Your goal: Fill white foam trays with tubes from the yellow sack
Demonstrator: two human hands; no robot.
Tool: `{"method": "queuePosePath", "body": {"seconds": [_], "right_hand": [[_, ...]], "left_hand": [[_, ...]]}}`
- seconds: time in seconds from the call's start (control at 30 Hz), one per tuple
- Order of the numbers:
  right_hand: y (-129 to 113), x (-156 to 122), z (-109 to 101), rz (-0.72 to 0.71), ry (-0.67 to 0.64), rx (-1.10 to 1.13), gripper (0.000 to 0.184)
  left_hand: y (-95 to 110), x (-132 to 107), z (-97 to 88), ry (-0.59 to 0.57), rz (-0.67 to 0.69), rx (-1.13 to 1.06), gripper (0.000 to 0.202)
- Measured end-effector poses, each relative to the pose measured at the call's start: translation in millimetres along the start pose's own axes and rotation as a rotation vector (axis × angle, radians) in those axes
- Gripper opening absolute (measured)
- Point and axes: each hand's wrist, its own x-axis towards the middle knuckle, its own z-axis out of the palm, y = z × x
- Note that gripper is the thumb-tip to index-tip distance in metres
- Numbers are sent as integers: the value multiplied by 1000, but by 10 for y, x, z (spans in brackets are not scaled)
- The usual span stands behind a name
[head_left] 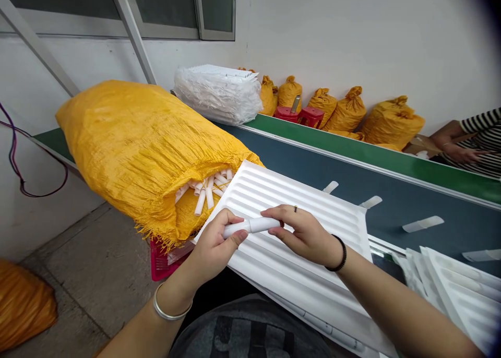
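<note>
Both hands hold a white plastic tube [250,226] made of two sections, with a joint ring near its middle. My left hand [215,243] wraps its fingers and thumb around the left end. At the other end my right hand [301,230] pinches the tip between fingers and thumb. Below the hands lies a white tray [270,186] with long parallel grooves. A yellow woven sack [144,149] lies on its side to the left, its mouth open, with several loose white tubes [209,191] spilling toward the tray.
Several white tubes [422,224] lie on the dark conveyor belt [289,152] beyond the tray. More white trays [450,274] stand at right. Tied yellow sacks [393,123] and red stools [309,116] line the wall. A plastic-wrapped stack [219,94] sits at the back. A person in a striped sleeve [479,120] is at far right.
</note>
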Motion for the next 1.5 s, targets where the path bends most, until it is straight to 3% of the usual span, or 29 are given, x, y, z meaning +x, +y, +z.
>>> {"method": "queuePosePath", "body": {"seconds": [0.1, 0.17, 0.23, 0.3, 0.37, 0.4, 0.47, 0.53, 0.7, 0.83, 0.9, 0.97, 1.07, 1.17, 1.23, 1.33, 1.4, 1.5], "right_hand": [[5, 42, 42, -50, -50, -68, 30], [127, 123, 56, 10, -99, -204, 28], [374, 245, -3, 227, -113, -392, 24], [724, 377, -155, 502, -63, -533, 24], [1107, 481, -358, 715, 1, -589, 28], [1286, 513, -455, 797, 14, -595, 29], [1586, 540, -588, 970, -18, -581, 27], [1784, 530, -626, 1114, -97, -538, 26], [1871, 464, -682, 1273, -224, -494, 25], [1532, 458, -884, 1228, -187, -584, 27], [1201, 485, -809, 1119, -137, -642, 33], [809, 517, -512, 931, -123, -645, 35], [302, 547, 210, 582, -246, -497, 25], [77, 559, 837, 385, -296, -406, 18], [65, 568, 1026, 338, -278, -380, 15], [105, 565, 971, 324, -196, -351, 14], [105, 528, 810, 334, -99, -285, 21], [59, 412, 576, 341, 53, 21, 24]], "left_hand": [[-6, -11, 37, -2, 8, 67, 19], [-44, 22, -1, -18, 14, 126, 26], [-136, 111, -137, 24, 47, 209, 49], [-287, 262, -380, 201, 78, 380, 65], [-478, 451, -677, 417, 28, 618, 55], [-576, 548, -818, 435, -49, 733, 48], [-753, 720, -1034, 416, -146, 827, 38], [-886, 847, -1131, 362, -200, 861, 30], [-1032, 982, -1055, 281, -287, 931, 24], [-1053, 992, -985, 242, -324, 971, 31], [-1035, 962, -965, 240, -322, 972, 36], [-979, 903, -950, 258, -285, 959, 34], [-818, 763, -919, 301, -158, 923, 26], [-644, 576, -859, 339, 38, 838, 25], [-571, 444, -804, 348, 224, 649, 23], [-520, 275, -711, 335, 405, 297, 20], [-487, 197, -635, 328, 388, 116, 22], [-395, 135, -481, 328, 290, -262, 27]]}}
